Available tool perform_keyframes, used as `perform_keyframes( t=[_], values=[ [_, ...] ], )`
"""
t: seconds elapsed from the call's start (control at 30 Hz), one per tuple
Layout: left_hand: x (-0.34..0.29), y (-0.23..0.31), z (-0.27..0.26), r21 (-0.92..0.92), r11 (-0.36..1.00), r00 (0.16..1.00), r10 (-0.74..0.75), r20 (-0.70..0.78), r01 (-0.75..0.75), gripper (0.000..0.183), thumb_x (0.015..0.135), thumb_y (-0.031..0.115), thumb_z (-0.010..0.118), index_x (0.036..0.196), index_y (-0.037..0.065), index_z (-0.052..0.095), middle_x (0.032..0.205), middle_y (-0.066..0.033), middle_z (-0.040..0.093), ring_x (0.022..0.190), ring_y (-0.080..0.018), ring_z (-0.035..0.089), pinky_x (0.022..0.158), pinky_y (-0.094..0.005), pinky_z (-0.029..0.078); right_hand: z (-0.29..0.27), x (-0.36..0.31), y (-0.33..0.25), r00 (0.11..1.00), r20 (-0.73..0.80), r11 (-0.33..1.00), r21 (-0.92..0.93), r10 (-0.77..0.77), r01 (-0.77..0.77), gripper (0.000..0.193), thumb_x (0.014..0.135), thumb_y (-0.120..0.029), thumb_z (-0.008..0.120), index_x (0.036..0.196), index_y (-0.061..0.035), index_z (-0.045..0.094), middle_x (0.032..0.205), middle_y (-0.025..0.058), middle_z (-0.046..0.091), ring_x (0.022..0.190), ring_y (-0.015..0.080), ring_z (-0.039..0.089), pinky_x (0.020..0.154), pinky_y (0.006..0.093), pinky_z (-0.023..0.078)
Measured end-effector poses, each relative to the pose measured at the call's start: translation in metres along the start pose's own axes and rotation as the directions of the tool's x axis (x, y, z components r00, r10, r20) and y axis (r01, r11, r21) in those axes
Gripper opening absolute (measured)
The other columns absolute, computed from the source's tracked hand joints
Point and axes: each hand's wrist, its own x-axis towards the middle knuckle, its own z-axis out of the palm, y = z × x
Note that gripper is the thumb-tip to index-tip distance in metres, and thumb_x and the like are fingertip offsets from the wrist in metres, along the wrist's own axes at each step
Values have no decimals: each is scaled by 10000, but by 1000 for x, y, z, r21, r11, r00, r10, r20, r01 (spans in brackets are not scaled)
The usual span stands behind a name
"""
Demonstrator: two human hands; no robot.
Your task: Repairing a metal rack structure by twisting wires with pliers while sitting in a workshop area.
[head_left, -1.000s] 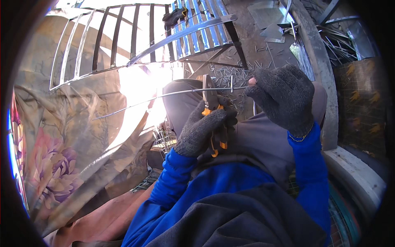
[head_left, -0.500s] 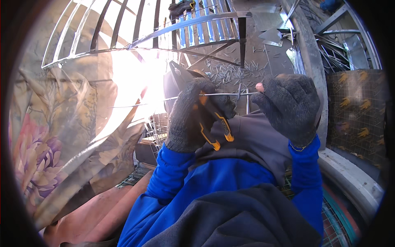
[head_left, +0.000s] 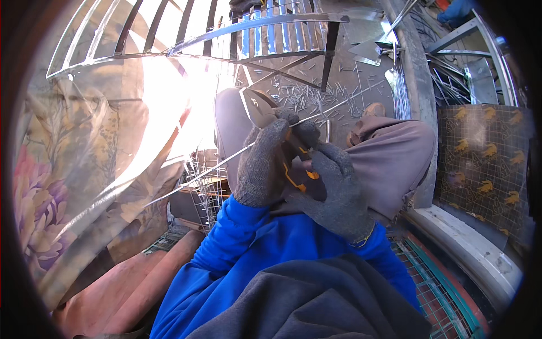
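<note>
My left hand (head_left: pixel 262 161), in a dark grey knit glove, is closed around a long thin metal rod (head_left: pixel 197 176) and a pair of pliers with black-and-orange handles (head_left: pixel 293 179). The rod slants from lower left to upper right past my fingers. A flat grey pointed piece (head_left: pixel 257 108) juts out above this hand; whether it belongs to the pliers I cannot tell. My right hand (head_left: pixel 339 195), gloved alike with a bare fingertip, is curled about the handle ends, thumb below and fingers above. The pliers' jaws are hidden. Beyond the hands stands a short metal bar (head_left: pixel 328 131).
A slatted metal frame (head_left: pixel 259 29) stands ahead, with many cut metal pieces (head_left: pixel 310 96) scattered beneath. Metal stock (head_left: pixel 451 79) and a patterned panel (head_left: pixel 484 164) are on the right. A flowered cloth (head_left: pixel 42 212) hangs at left, beside strong glare. My bent knee (head_left: pixel 395 147) is at right.
My right hand has let go of the rod and come left and down to the pliers' handles. The rod now slants more steeply, its right end higher.
</note>
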Motion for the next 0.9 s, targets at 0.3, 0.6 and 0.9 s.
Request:
perform_keyframes(
  t=[0.3, 0.6, 0.9],
  values=[
    [-4, -8, -11, 277, 942, 978, 158, 136, -190, 352, 1030, 228, 603, 1302, 6, 578, 1145, -170, 697, 1115, -262, 675, 984, -374, 544, 41, -6, 14, 994, -67, 975, 211, 89, -73, 669, 748, -100, 871, 1333, -34, 553, 1291, 213, 528, 1149, 393, 587, 943, 478, 547],
    [13, 1, -57, 415, 894, 986, 156, 65, -169, 274, 1031, 149, 526, 1269, 17, 551, 1269, -196, 625, 1096, -309, 670, 1002, -431, 544, -2, 2, 4, 995, 75, 989, 127, 64, -74, 580, 732, -120, 756, 1281, -13, 604, 1229, 222, 558, 1110, 423, 616, 928, 489, 546],
    [22, 52, -32, -111, 960, 935, 216, -280, -256, 495, 1111, 489, 342, 1260, 69, 555, 951, -97, 634, 821, -276, 617, 935, -522, 530, -45, -32, 26, 878, 415, 855, 338, 239, -393, 419, 805, -129, 706, 1184, 16, 604, 1065, 160, 578, 944, 282, 615, 846, 396, 500]
  ],
)
